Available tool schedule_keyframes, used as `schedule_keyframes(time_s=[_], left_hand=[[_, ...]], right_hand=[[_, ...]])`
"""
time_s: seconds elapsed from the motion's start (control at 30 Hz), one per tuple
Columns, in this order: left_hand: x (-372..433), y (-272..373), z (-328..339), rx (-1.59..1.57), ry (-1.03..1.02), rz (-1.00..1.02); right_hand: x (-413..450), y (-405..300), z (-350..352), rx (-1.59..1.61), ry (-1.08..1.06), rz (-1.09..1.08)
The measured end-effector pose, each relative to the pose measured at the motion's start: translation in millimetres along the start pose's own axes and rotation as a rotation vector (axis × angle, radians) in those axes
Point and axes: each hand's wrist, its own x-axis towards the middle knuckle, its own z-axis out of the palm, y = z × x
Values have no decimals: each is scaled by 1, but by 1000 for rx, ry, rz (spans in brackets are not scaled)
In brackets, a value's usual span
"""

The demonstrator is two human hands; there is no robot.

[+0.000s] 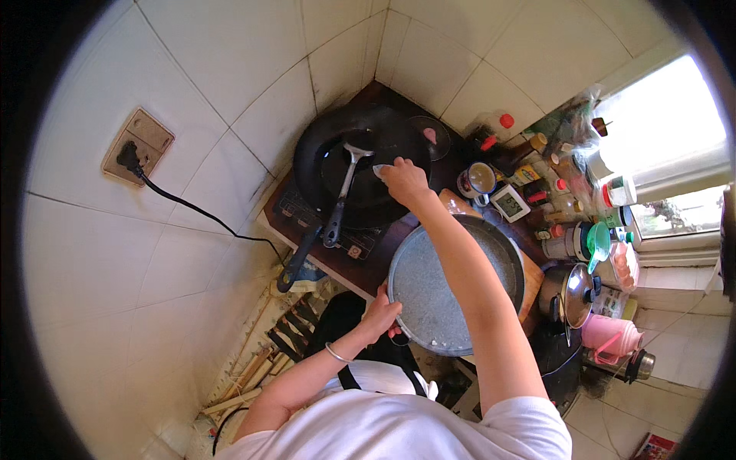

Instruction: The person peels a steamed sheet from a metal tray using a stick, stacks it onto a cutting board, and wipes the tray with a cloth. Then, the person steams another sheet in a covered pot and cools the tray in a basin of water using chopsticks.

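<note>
My left hand (382, 315) grips the rim of a round grey metal pan or tray (434, 287), tilted near my body beside the cooktop. My right hand (404, 179) is over a large black wok (379, 210), its fingers closed on a small whitish piece whose kind I cannot tell. A metal spatula (348, 178) with a black handle lies in the wok, left of my right hand. The wok stands on an induction cooktop (290, 210), its long handle (299, 261) pointing towards me. My right forearm crosses above the grey pan.
A wooden board (532, 282) lies under the grey pan. To the right stand an enamel mug (480, 178), a digital clock (510, 203), several bottles, a lidded pot (578, 296) and a pink jug (610, 333). A black power cord (195, 208) runs from the wall socket on the left.
</note>
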Motion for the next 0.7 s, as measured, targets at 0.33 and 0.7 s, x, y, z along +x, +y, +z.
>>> schedule_keyframes(time_s=[0.33, 0.7], left_hand=[[-10, 17, -33, 80, -9, 54], [29, 41, 5, 227, 14, 83]], right_hand=[[28, 2, -10, 24, -111, 76], [-100, 51, -76, 1625, 25, 409]])
